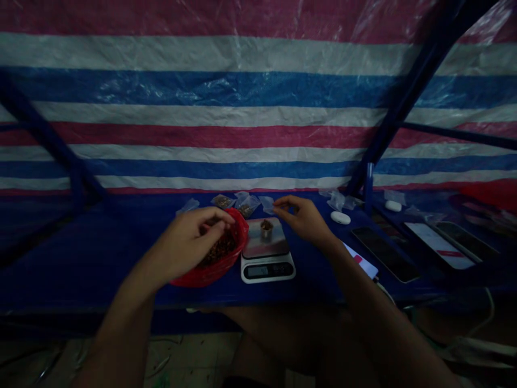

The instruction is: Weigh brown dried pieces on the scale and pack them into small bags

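Note:
My left hand (189, 242) hovers over a red plastic bag (226, 261) of brown bits, its fingers curled and pinched together above the contents. What it pinches is too small to make out. My right hand (302, 218) reaches behind a white digital scale (267, 258), fingers pinched at the edge of a small clear bag (267, 203). A little cup (266, 227) with brown material stands on the scale's plate.
Several small clear bags (236, 202) lie behind the red bag on the blue table (100, 253). To the right are two white oval objects (340, 217), phones (383, 252) and a white card. A striped tarp (242, 108) and dark blue frame bars close off the back.

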Demonstrator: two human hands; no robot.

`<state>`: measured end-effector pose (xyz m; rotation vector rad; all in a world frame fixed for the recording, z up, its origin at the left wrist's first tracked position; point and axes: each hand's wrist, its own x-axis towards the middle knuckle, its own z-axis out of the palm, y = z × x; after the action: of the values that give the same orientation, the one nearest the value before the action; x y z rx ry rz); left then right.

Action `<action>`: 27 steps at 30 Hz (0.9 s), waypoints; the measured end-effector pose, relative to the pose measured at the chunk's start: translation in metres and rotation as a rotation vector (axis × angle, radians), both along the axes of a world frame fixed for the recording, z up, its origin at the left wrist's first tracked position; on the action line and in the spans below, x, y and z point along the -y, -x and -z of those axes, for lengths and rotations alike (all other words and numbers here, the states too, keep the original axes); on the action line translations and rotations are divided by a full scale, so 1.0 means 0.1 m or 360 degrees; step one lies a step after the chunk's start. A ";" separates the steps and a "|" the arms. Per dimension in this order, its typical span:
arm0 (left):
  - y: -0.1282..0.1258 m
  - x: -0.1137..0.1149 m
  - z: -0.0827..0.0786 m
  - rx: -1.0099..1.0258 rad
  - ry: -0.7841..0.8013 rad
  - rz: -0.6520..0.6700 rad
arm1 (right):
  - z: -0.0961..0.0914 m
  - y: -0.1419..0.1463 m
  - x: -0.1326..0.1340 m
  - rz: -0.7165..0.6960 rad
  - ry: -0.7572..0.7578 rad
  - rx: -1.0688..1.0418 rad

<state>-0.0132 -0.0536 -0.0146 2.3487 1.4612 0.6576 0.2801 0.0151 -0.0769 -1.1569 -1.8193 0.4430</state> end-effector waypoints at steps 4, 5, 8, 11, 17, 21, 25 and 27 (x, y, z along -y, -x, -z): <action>-0.02 -0.40 0.48 -0.0315 0.0230 -0.0015 | 0.06 0.13 0.07 -0.0162 0.0095 0.0141; 0.00 -0.46 0.57 -0.0362 0.0268 -0.0011 | 0.09 0.14 0.07 -0.0145 0.0089 0.0138; 0.04 -0.53 0.70 -0.0413 0.0341 -0.0002 | 0.14 0.11 0.06 -0.0016 0.0027 0.0030; 0.03 -0.52 0.69 -0.0444 0.0369 0.0055 | 0.18 0.07 0.06 0.0082 0.0017 -0.0050; -0.01 -0.53 0.62 -0.0507 0.0425 0.0071 | 0.24 0.01 0.09 0.0102 0.0021 -0.0047; 0.05 -0.56 0.55 -0.0461 0.0434 -0.0012 | 0.25 -0.04 0.11 0.0117 0.0012 -0.0046; 0.01 -0.55 0.42 -0.0357 0.0310 0.0050 | 0.26 -0.09 0.12 0.0147 0.0024 -0.0066; -0.09 -0.53 0.31 -0.0293 0.0268 0.0118 | 0.26 -0.11 0.11 0.0159 0.0028 -0.0066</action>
<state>-0.0039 -0.0008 -0.0461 2.3689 1.4332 0.2935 0.2909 0.0036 -0.1031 -1.2360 -1.7168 0.4226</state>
